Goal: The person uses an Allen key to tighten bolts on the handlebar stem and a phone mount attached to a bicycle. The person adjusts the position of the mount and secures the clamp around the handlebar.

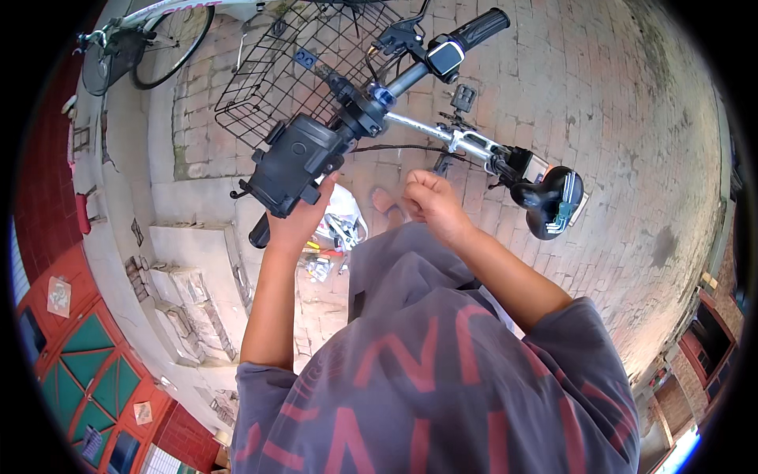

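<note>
A bicycle stands before me, its handlebar (pixel 409 77) slanting from lower left to upper right. On the bar's left part sits a black phone holder (pixel 296 154). My left hand (pixel 302 213) is closed at the holder's lower edge, thumb along its side; its other fingers are hidden behind it. A black grip end (pixel 259 232) shows beside that hand. My right hand (pixel 433 204) hovers right of the holder, fingers curled in a pinch; anything inside is too small to make out. Several hex keys (pixel 564 207) lie on the black saddle (pixel 539 212).
A black wire basket (pixel 304 59) hangs at the front. Below my left hand, a white plastic bag (pixel 343 207) and loose tools (pixel 320 265) lie on the brick ground. Another bicycle (pixel 170 47) stands far left. Stone steps (pixel 189 292) and a red-green door (pixel 95 363) are at left.
</note>
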Available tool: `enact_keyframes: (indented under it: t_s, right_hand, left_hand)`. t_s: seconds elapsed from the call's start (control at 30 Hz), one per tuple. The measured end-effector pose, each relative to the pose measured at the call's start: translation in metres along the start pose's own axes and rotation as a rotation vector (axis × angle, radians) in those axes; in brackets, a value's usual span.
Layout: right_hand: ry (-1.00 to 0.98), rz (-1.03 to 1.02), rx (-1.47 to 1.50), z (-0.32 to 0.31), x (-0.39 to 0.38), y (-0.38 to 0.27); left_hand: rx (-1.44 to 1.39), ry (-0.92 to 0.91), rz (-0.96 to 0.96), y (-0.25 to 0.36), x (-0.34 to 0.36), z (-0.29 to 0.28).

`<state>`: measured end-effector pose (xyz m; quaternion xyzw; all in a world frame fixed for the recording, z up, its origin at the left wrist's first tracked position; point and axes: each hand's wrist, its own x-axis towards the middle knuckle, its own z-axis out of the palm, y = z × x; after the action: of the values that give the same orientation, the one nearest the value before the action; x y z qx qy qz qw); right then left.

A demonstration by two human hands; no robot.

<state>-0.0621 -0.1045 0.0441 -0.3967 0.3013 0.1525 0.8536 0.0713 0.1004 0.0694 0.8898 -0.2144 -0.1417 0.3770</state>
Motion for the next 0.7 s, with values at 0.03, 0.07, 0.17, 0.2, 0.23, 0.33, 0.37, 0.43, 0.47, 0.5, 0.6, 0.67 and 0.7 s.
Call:
enact_keyframes:
  t_s: [0.03,0.07,0.17,0.2,0.23,0.33,0.37,0.43,0.47,0.5,0.6,0.67,0.7]
  right_hand:
    - [-0.017,0.006,-0.001,-0.001,0.004,0.003]
    - [0.013,0.066,0.093,-0.001,0.013,0.007]
    - [-0.038,-0.138,-0.032,0.018,0.038,0.022]
    - [-0.052,-0.161,-0.072,0.022,0.044,0.025]
    - [-0.068,-0.186,-0.114,0.028,0.049,0.027]
    - [-0.052,-0.22,-0.156,0.042,0.056,0.029]
    - [-0.049,-0.305,-0.134,0.046,0.057,0.029]
    - [-0.001,-0.253,-0.114,0.056,0.061,0.028]
    - [0.021,-0.291,-0.091,0.059,0.061,0.029]
    - [0.044,-0.283,-0.08,0.062,0.061,0.031]
    - [0.106,-0.425,-0.073,0.066,0.062,0.04]
    - [0.114,-0.436,-0.032,0.067,0.062,0.046]
    - [0.114,-0.405,-0.032,0.068,0.063,0.048]
  left_hand:
    - [-0.077,-0.041,-0.211,0.002,-0.003,0.0]
    - [-0.006,-0.024,-0.295,0.002,-0.003,0.001]
    - [-0.092,0.001,-0.253,0.001,-0.003,0.004]
    - [-0.031,-0.034,-0.206,0.0,-0.005,0.003]
    - [-0.025,-0.045,-0.138,-0.001,-0.004,0.003]
    - [0.015,-0.054,0.063,-0.004,-0.002,0.005]
    - [0.045,-0.037,0.123,-0.004,-0.002,0.005]
    - [-0.033,0.01,0.114,-0.002,0.002,0.008]
    - [0.066,0.001,0.112,0.0,0.002,0.008]
    - [0.099,-0.003,0.116,0.002,0.002,0.008]
    - [0.153,-0.04,0.094,0.001,0.005,0.003]
    - [0.114,-0.073,0.188,-0.007,0.005,-0.001]
    - [0.09,-0.077,0.201,-0.013,0.004,-0.004]
